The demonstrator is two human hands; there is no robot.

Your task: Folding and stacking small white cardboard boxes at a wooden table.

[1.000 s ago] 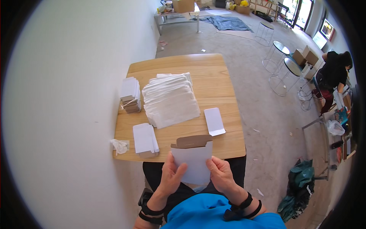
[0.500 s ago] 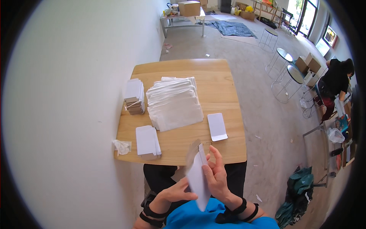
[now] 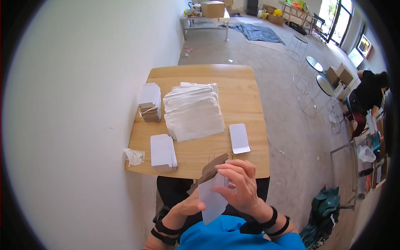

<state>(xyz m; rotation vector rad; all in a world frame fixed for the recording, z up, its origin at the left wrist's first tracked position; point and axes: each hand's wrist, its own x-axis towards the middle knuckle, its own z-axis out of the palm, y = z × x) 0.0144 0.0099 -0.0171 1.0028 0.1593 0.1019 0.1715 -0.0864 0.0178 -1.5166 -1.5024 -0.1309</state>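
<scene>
In front of my body I hold a small white cardboard box [image 3: 211,204], tilted, with its brown inner side showing at the upper end. My left hand [image 3: 189,203] grips its lower left side, the thumb on the white face and the other fingers hidden behind. At the upper right edge my right hand [image 3: 241,187] has its fingers curled over the box and its thumb against the white face. On the table past it lies a single white box [image 3: 239,138] with a folded end flap. Left of my hands sits a small pile of flat white boxes [image 3: 162,152].
The wooden table [image 3: 241,96] carries a large stack of white paper sheets or bags [image 3: 195,114] and a taller stack of folded boxes [image 3: 150,100]. A crumpled clear plastic bag [image 3: 134,157] lies at its left edge. Stools [image 3: 314,63] and a person [image 3: 366,98] are at the right.
The held box has turned from nearly edge-on so its white face and brown inside show. My right hand has shifted over its upper edge, fingers bending. The view has moved slightly.
</scene>
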